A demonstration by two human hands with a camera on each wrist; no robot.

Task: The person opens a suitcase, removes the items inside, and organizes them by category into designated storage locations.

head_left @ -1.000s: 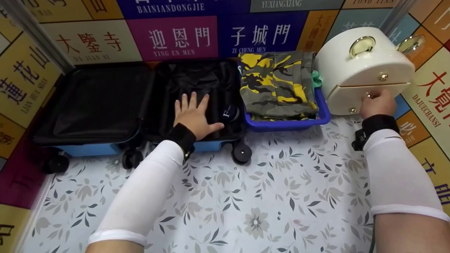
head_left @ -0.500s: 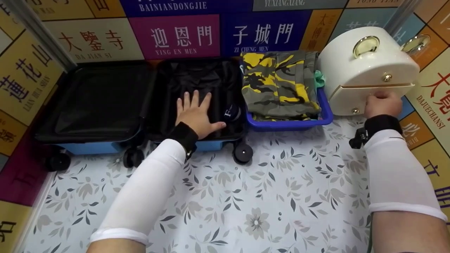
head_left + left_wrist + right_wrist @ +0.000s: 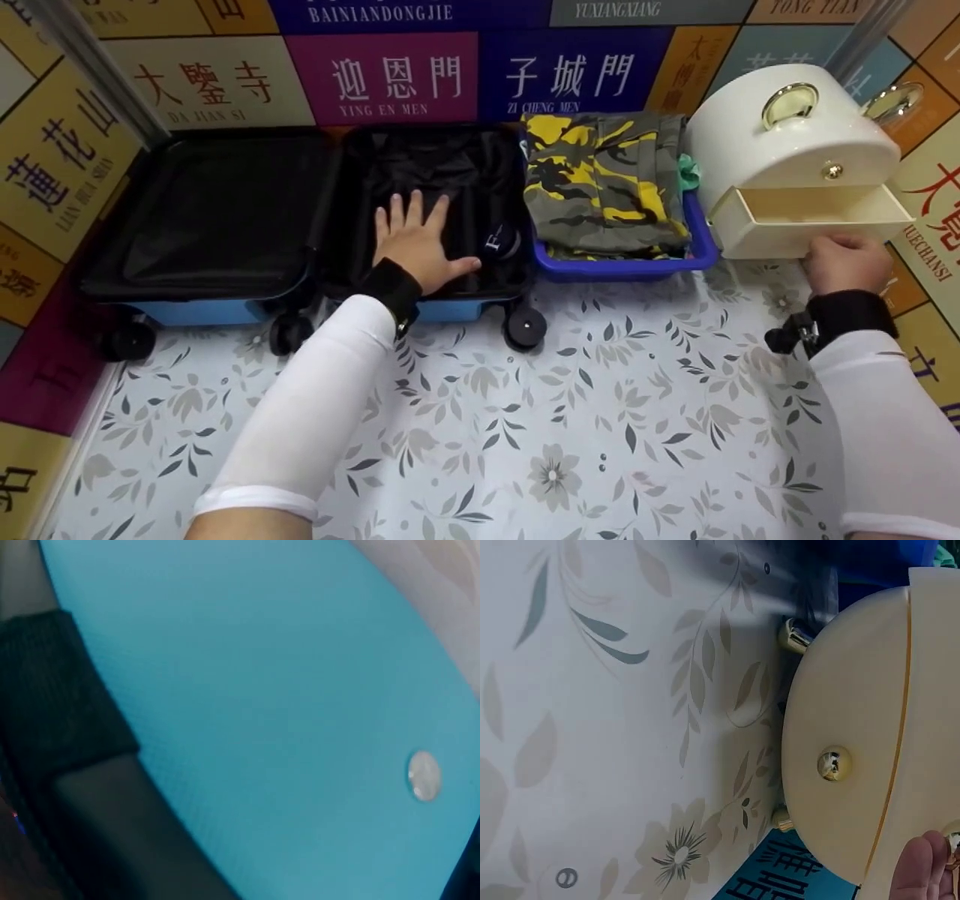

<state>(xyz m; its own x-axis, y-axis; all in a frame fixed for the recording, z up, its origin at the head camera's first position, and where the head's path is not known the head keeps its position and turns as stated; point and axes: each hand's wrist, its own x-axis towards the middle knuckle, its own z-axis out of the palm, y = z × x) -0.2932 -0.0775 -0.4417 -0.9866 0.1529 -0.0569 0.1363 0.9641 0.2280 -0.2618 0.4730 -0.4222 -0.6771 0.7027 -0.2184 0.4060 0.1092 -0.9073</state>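
My left hand (image 3: pixel 416 247) lies with fingers spread over the black-lined half of an open suitcase (image 3: pixel 435 161). A dark round item with a white letter (image 3: pixel 501 241) lies just right of its thumb. The left wrist view is filled by the suitcase's blue outer shell (image 3: pixel 262 690). At the right, my right hand (image 3: pixel 847 266) pinches the gold knob (image 3: pixel 954 844) of a drawer (image 3: pixel 765 241) in a white rounded storage box (image 3: pixel 795 142). That drawer stands pulled out, its visible inside bare. In the right wrist view, another gold knob (image 3: pixel 834 763) sits on the lower drawer.
A blue basket (image 3: pixel 630 266) with folded yellow-and-grey camouflage clothing (image 3: pixel 600 187) stands between suitcase and box. The suitcase's other black half (image 3: pixel 225 210) lies at the left. Printed panels (image 3: pixel 382 75) wall the back and sides. A floral cloth (image 3: pixel 555 420) covers the surface in front.
The drawer has come from closed to pulled out, as my right hand moved toward me and slightly right with its knob. My left hand has stayed in place on the suitcase.
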